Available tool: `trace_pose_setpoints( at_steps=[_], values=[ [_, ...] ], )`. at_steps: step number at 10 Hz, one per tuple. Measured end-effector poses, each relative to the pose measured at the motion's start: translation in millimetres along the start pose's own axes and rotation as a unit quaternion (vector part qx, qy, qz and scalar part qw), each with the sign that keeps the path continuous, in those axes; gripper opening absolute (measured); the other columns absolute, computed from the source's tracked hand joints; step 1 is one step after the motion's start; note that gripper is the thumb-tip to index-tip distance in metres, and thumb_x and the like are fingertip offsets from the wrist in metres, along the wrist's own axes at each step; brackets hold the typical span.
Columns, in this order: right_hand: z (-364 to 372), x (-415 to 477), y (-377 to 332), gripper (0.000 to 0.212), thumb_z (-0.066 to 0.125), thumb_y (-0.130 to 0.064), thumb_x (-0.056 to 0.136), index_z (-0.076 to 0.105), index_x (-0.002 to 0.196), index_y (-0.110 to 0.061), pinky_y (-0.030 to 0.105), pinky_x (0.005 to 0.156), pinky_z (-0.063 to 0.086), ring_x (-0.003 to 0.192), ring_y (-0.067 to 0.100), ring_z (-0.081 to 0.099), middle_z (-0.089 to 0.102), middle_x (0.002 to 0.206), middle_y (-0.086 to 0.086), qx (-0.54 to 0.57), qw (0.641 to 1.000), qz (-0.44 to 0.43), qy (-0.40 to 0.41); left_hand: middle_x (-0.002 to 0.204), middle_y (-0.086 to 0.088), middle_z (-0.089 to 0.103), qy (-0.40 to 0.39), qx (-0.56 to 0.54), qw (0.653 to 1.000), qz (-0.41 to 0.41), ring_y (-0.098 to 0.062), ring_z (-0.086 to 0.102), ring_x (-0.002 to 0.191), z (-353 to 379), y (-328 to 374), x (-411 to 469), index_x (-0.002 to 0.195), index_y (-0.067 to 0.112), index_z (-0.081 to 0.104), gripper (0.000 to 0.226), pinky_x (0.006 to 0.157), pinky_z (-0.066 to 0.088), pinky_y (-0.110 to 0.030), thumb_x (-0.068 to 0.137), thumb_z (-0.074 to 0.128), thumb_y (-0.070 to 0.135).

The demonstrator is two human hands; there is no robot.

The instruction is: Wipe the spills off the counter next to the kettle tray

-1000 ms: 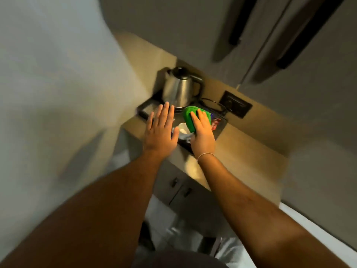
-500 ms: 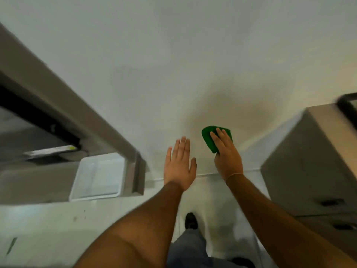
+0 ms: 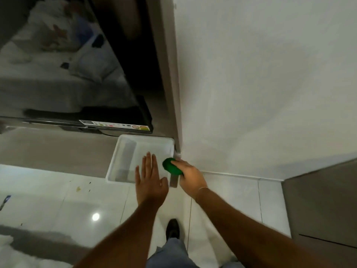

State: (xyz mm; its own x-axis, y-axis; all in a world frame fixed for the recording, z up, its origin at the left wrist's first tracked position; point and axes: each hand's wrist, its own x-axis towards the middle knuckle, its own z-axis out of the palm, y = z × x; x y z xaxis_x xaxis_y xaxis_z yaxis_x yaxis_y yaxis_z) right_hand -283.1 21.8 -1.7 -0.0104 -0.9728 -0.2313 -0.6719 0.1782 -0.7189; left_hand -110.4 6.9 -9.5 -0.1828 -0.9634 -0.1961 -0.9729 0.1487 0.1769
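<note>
Green cloth [image 3: 172, 168] partly hidden inside right grip [image 3: 190, 176].

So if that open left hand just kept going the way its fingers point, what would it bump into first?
Most likely the white plastic tray on the ledge: the left hand is open, its fingers aimed up over the tray's inside. Depth is unclear, so it may pass above the tray and reach the dark screen behind.

A plain white wall [image 3: 260, 74] fills the upper right of the frame. At the upper left a dark glossy screen [image 3: 63, 60], possibly a television, reflects a bed with pale pillows. Below it a grey shelf [image 3: 54, 151] carries a white plastic tray [image 3: 139, 149]. Glossy white floor tiles [image 3: 58, 200] span the bottom, catching a ceiling light's glint. A grey cabinet [image 3: 320, 206] stands at lower right.
</note>
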Motion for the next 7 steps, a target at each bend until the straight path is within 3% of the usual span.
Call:
trace_pose_setpoints(
  at_steps=[1,3,4,5,6,7],
  values=[
    [37,48,-37,0.064,0.052,-0.005,0.100,0.044,0.156,-0.036,0.040,0.126,0.036,0.147,0.027,0.046,0.041,0.165,-0.004,-0.015,0.999,0.020,-0.038,0.183,-0.009,-0.014,0.013,-0.017,1.000,-0.008,-0.027,-0.011,0.170,-4,-53,3,0.174,0.016,-0.007,0.086,0.139,-0.001,-0.055,0.100,0.028,0.041],
    [107,99,-61,0.086,0.055,-0.007,0.101,0.004,0.168,-0.024,0.050,0.131,0.019,0.163,0.028,0.006,-0.001,0.176,0.000,-0.083,0.987,0.063,-0.122,0.184,-0.010,-0.001,0.030,-0.041,0.998,-0.022,-0.026,-0.002,0.171,-1,-127,-2,0.175,0.014,0.006,0.083,0.139,0.002,-0.054,0.098,0.026,0.037],
    [137,90,-52,0.082,0.046,-0.029,0.107,-0.010,0.166,-0.019,0.052,0.132,0.007,0.163,0.029,-0.007,-0.015,0.175,0.006,-0.196,0.959,0.037,-0.200,0.184,-0.012,0.002,0.017,-0.021,1.000,-0.007,-0.026,-0.001,0.171,9,-142,-12,0.174,0.013,0.008,0.084,0.138,0.000,-0.051,0.097,0.028,0.038],
    [139,85,-51,0.078,0.040,-0.035,0.109,-0.011,0.166,-0.018,0.050,0.132,0.003,0.163,0.027,-0.010,-0.017,0.174,0.005,-0.217,0.954,0.034,-0.201,0.184,-0.012,0.006,0.006,-0.006,1.000,0.023,-0.027,0.004,0.170,13,-140,-10,0.174,0.012,0.012,0.084,0.137,0.001,-0.049,0.097,0.032,0.038],
    [119,79,-45,0.075,0.042,-0.033,0.109,-0.004,0.167,-0.019,0.046,0.133,0.007,0.163,0.025,-0.006,-0.011,0.175,0.003,-0.176,0.973,0.009,-0.152,0.184,-0.009,-0.002,-0.011,-0.027,0.998,0.052,-0.025,-0.002,0.171,16,-114,-2,0.175,0.015,0.006,0.083,0.138,-0.001,-0.047,0.099,0.030,0.040],
    [86,60,-30,0.068,0.043,-0.029,0.108,0.009,0.167,-0.025,0.042,0.133,0.011,0.163,0.020,-0.001,-0.002,0.176,-0.004,-0.135,0.990,-0.010,-0.026,0.184,-0.008,0.001,-0.032,-0.034,0.994,0.098,-0.024,-0.005,0.170,16,-67,6,0.174,0.016,0.007,0.080,0.139,0.004,-0.049,0.101,0.022,0.044]
  ],
)
